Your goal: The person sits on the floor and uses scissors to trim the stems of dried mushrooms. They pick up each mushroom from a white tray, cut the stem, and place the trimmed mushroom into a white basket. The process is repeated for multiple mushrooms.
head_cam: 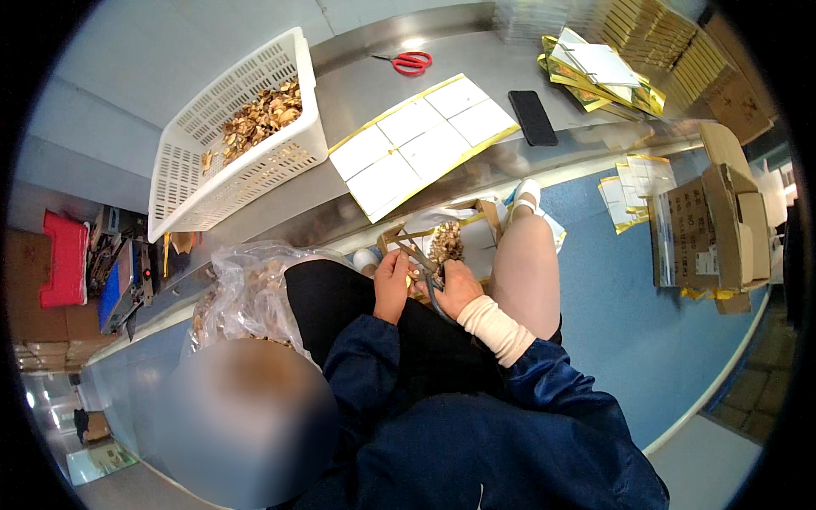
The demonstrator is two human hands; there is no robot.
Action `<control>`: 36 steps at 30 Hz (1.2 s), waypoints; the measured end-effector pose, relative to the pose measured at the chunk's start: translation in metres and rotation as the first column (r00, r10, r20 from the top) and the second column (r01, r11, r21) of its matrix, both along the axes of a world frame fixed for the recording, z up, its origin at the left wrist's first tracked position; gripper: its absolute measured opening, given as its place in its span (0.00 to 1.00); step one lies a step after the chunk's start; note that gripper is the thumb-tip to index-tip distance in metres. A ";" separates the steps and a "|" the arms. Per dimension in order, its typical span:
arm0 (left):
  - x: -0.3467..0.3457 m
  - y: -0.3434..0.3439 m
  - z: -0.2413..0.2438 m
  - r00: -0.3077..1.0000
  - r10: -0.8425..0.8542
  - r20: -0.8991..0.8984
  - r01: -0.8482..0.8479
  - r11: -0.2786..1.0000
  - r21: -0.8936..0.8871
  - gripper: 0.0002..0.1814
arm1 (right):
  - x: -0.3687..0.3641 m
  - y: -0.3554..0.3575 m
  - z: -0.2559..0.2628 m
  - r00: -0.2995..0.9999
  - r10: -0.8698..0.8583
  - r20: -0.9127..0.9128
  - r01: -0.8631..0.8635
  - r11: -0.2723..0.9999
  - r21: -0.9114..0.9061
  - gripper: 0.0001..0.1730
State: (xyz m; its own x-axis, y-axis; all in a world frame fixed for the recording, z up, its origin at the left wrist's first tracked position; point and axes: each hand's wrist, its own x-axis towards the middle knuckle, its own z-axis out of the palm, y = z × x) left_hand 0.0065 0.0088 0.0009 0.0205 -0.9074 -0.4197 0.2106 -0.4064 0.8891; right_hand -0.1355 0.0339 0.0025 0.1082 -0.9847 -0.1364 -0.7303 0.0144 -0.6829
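Note:
Over my lap, my right hand (458, 290) grips a pair of scissors (417, 255) with dark handles, its blades pointing away from me. My left hand (392, 287) pinches a small, pale yellowish piece, perhaps dried mushroom, close beside the blades. Just beyond both hands, a pile of small brown dried pieces (446, 242) lies in a low open carton (478, 237) by my feet. At my left leg stands a clear plastic bag (255, 280) with more dried brown pieces inside.
On the steel table (357, 83) are a white slotted basket (255, 175) of dried slices (261, 121), a white panelled sheet (421, 146), red-handled scissors (411, 62), a black phone (533, 118) and stacked flat packaging (599, 70). An open cardboard box (707, 229) sits right.

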 end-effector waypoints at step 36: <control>-0.009 0.008 -0.033 0.962 0.007 -0.274 0.047 0.981 0.190 0.09 | -0.010 -0.006 -0.035 0.876 -0.283 0.390 0.269 0.959 0.091 0.14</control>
State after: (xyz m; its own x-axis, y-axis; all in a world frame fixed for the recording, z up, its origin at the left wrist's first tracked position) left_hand -0.0021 0.0172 -0.0317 -0.1361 -0.8080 -0.5733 0.4234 -0.5706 0.7037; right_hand -0.1452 0.0279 -0.0329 -0.1159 -0.9782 -0.1726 -0.3626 0.2034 -0.9095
